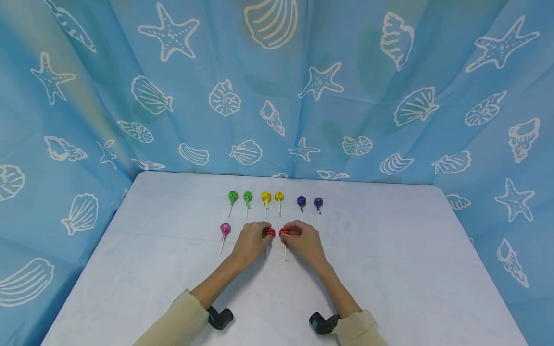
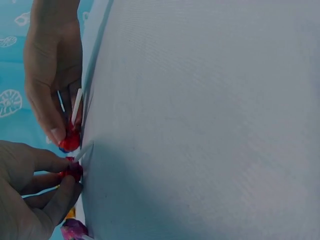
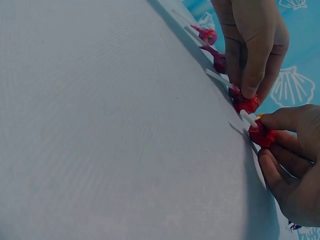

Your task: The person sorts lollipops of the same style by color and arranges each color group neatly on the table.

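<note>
Near the middle of the table, my left hand pinches the wrapped head of a red lollipop between thumb and fingers. Just to its right, my right hand grips a second red lollipop the same way. Both white sticks point toward me, and a small gap separates the two heads. Left of my left hand lies a pink lollipop. The right wrist view shows a darker pink lollipop beside the left hand, which hides it in the head view.
Behind the hands is a row of lollipops: two green, two yellow and two purple. They lie on a white-covered table. A blue shell-patterned curtain hangs along its back edge.
</note>
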{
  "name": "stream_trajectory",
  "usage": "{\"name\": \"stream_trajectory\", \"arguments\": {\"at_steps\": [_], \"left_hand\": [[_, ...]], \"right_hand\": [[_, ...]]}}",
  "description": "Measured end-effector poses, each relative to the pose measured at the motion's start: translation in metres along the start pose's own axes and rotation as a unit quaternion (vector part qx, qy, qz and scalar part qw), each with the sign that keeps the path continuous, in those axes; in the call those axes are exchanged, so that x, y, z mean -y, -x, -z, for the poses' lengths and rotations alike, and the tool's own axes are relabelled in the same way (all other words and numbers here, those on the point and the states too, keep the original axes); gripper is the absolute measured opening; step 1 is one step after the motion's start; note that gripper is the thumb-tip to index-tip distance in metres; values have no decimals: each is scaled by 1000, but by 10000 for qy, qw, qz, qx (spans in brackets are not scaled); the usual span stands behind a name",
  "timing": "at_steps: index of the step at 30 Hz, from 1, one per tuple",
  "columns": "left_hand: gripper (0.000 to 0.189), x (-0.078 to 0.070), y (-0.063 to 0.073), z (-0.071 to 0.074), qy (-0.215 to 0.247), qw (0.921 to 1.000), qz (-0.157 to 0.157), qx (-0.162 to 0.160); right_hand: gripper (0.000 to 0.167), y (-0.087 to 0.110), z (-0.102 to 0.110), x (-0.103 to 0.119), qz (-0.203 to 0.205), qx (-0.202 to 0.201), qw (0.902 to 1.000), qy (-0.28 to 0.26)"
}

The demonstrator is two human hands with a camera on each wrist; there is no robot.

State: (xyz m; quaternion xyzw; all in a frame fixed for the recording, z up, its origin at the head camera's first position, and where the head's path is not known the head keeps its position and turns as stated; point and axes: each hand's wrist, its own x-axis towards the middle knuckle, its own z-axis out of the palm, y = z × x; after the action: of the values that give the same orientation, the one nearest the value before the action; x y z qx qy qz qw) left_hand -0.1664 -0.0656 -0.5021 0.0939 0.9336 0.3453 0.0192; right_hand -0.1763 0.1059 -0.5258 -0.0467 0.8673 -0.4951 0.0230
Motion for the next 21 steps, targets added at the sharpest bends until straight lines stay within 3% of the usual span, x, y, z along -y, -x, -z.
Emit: {"name": "stream_trajectory", "arguments": {"at_steps": [9, 21], "left_hand": [[29, -1, -1, 1, -73, 10000, -47, -49], [30, -2, -2, 2, -160, 9998, -86, -21]], "right_hand": [[18, -2, -3, 3, 173, -46, 9998, 73], [20, 0, -2, 4, 50, 19, 10000, 54]]}}
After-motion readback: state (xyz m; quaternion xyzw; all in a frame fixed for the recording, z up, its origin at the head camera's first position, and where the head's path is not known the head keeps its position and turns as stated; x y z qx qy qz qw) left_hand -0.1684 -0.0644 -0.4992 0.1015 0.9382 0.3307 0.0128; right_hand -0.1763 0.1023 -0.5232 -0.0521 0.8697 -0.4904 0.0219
